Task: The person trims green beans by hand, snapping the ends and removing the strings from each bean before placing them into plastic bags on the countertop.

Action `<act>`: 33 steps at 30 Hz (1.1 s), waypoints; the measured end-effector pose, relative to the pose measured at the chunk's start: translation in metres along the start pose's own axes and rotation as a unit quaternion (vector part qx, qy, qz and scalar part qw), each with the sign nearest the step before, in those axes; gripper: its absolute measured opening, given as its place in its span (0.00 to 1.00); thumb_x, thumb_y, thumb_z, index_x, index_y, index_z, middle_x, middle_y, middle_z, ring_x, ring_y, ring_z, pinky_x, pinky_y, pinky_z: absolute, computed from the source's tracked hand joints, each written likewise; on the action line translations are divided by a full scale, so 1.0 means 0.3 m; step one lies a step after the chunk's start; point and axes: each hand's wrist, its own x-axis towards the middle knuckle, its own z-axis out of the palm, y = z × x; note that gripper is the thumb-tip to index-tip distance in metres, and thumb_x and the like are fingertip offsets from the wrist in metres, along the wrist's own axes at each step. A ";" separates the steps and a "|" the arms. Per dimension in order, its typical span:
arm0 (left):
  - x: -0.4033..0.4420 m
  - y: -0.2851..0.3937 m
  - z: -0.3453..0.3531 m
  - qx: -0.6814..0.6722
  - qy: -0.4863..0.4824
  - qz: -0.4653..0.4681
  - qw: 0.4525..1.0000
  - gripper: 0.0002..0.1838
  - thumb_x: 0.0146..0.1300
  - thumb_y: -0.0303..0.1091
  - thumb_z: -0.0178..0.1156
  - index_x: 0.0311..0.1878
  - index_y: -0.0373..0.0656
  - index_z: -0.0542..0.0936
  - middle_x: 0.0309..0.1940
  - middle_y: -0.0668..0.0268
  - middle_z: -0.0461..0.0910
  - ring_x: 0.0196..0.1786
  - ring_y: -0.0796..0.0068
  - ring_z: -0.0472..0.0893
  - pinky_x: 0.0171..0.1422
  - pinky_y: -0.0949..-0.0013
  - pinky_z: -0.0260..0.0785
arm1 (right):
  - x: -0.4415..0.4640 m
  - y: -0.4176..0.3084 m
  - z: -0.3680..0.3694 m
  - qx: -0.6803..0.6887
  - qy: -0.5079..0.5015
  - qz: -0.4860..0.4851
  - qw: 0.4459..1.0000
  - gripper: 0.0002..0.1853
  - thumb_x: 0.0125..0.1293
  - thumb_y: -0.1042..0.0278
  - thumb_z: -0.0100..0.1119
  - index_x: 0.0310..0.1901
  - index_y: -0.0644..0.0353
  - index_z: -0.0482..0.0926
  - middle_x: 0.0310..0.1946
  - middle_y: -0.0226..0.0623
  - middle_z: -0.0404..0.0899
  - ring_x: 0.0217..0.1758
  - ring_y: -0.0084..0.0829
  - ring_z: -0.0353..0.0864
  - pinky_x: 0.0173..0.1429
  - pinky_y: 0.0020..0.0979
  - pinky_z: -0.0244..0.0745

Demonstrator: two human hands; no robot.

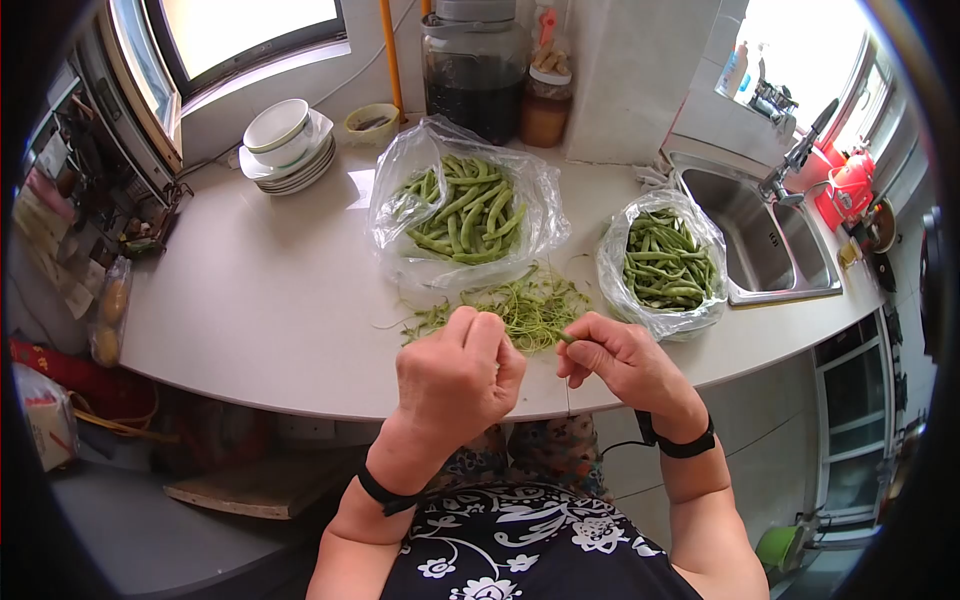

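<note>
My right hand pinches a green bean between thumb and fingertips; only a short green end of it shows. Beside it my left hand is closed, knuckles up, and whatever its fingers hold is hidden. Both hands are above the counter's front edge, just in front of a pile of thin green bean strings and trimmed ends. Behind the pile lies an opened clear plastic bag of whole green beans. To the right, a second clear bag holds more green beans.
A sink is set into the counter on the right. Stacked plates and bowls stand at the back left near a small yellow bowl. A large jar of dark liquid and a smaller jar stand against the wall.
</note>
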 end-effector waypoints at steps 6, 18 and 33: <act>-0.016 -0.029 -0.003 -0.007 0.012 -0.023 1.000 0.07 0.55 0.24 0.65 0.30 0.44 0.75 0.26 0.64 0.75 0.21 0.60 0.78 0.23 0.63 0.71 | -0.012 0.007 -0.010 -0.032 0.023 -0.017 0.999 0.08 0.75 0.71 0.60 0.50 0.64 0.83 0.31 0.31 0.86 0.32 0.20 0.83 0.41 0.25 0.80; -0.027 -0.037 -0.003 -0.018 -0.102 -0.107 0.989 0.08 0.67 0.31 0.68 0.47 0.41 0.84 0.33 0.58 0.82 0.33 0.55 0.84 0.36 0.59 0.76 | 0.005 0.005 -0.006 -0.199 0.176 -0.189 0.945 0.11 0.66 0.78 0.67 0.50 0.60 0.87 0.39 0.36 0.84 0.42 0.34 0.84 0.47 0.30 0.79; -0.038 0.037 0.027 -0.352 -0.166 -0.179 0.903 0.09 0.75 0.27 0.55 0.48 0.33 0.83 0.32 0.59 0.83 0.32 0.72 0.81 0.39 0.69 0.74 | 0.013 -0.035 0.034 -0.352 0.193 -0.364 0.841 0.13 0.55 0.77 0.71 0.43 0.54 0.87 0.41 0.32 0.83 0.45 0.37 0.82 0.50 0.39 0.75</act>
